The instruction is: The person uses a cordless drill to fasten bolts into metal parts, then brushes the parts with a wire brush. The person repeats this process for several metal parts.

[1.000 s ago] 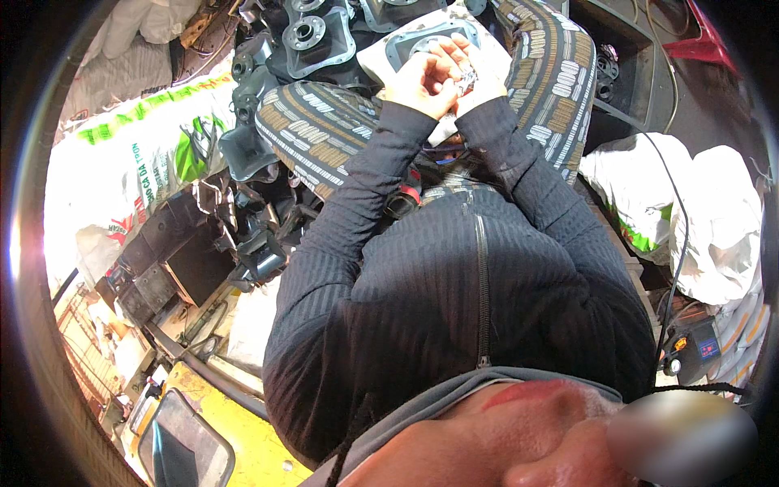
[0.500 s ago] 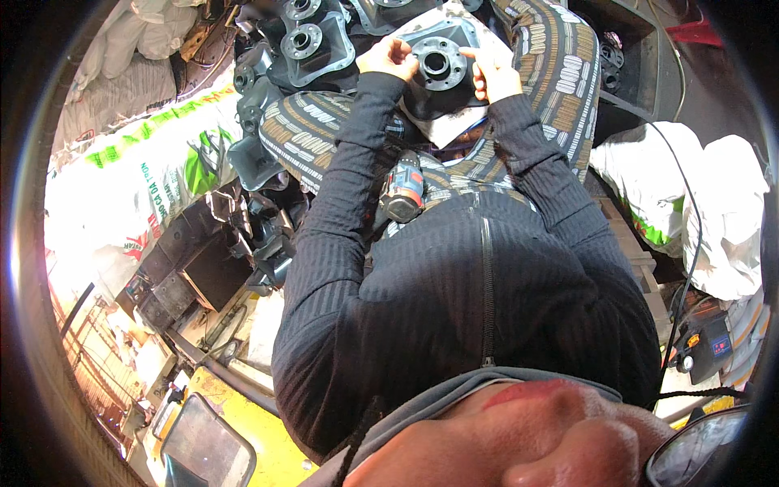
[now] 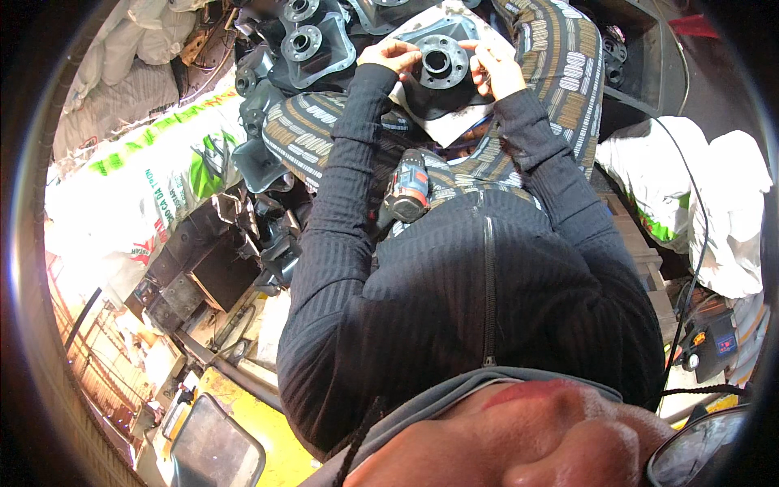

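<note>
A dark grey flanged part (image 3: 453,79), with a round collar, a ring of holes and a wide square base, sits in front of me on a white sheet (image 3: 442,130). At the flange's left rim, the fingers of my left hand (image 3: 390,56) are pressed together at the tips. My right hand (image 3: 498,68) is at the right rim, its index fingertip on the upper right edge and the other fingers curled. Anything small inside either pinch is too small to make out. A cordless drill (image 3: 408,188) lies in my lap, below the sheet.
Similar flanged parts (image 3: 318,50) are heaped at the far left. A dark bin (image 3: 649,61) with more parts stands at the far right. White sacks (image 3: 122,195) lie on the left, white bags (image 3: 722,211) on the right. A black cable (image 3: 696,203) hangs at the right.
My left fingers have straightened and reached further onto the flange's left rim. The right index fingertip has moved slightly up and left along the upper edge.
</note>
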A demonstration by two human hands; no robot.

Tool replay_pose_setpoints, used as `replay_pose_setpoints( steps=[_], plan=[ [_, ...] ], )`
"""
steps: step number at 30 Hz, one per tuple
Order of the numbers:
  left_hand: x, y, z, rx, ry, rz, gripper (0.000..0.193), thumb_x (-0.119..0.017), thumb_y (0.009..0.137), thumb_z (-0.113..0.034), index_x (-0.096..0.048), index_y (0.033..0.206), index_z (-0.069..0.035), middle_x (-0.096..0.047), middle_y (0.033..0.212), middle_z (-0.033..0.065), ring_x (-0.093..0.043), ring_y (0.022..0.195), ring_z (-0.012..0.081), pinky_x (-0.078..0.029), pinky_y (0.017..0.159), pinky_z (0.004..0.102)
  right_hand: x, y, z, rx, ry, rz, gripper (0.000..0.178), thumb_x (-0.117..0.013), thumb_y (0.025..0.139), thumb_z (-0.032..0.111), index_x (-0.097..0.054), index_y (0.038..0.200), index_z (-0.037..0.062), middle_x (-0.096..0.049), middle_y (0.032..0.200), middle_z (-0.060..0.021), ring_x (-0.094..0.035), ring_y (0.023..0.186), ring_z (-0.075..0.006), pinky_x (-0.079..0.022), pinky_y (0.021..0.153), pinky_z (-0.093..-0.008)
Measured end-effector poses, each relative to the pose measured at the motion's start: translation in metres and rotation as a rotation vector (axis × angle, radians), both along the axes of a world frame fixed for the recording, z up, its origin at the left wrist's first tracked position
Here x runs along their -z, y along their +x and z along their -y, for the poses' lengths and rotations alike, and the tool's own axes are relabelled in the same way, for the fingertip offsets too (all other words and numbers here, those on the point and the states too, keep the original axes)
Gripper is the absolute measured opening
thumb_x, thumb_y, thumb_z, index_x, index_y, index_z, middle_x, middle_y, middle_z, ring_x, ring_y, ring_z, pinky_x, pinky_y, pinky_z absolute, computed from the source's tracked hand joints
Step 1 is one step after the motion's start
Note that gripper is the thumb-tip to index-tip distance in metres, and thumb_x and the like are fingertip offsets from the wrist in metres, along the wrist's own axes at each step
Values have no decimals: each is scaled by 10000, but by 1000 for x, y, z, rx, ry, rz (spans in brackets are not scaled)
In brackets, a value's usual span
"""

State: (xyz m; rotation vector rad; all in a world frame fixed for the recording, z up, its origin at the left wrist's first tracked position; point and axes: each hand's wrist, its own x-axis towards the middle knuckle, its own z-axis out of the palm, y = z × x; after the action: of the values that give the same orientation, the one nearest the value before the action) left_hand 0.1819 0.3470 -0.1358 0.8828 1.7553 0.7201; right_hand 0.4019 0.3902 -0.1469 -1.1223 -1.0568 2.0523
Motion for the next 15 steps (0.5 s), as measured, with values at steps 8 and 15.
replay_pose_setpoints(
  steps=[8,15],
  plan=[
    [14,-2,8,-224,-81,275,357,-755,730,-194,-615,1048,-112,-622,899,11,-583,765,96,-482,604,226,38,2,-5,88,-136,125,380,-361,948,357,-623,1096,125,-447,614,47,-382,506,-42,-332,432,-211],
    [20,-17,4,-226,-241,640,480,-755,719,-161,-523,1132,-83,-596,1023,43,-597,892,191,-485,767,350,54,-20,12,-153,489,723,394,-381,903,426,-569,1041,108,-612,1029,-159,-563,973,-377,-443,822,-446]
  ],
)
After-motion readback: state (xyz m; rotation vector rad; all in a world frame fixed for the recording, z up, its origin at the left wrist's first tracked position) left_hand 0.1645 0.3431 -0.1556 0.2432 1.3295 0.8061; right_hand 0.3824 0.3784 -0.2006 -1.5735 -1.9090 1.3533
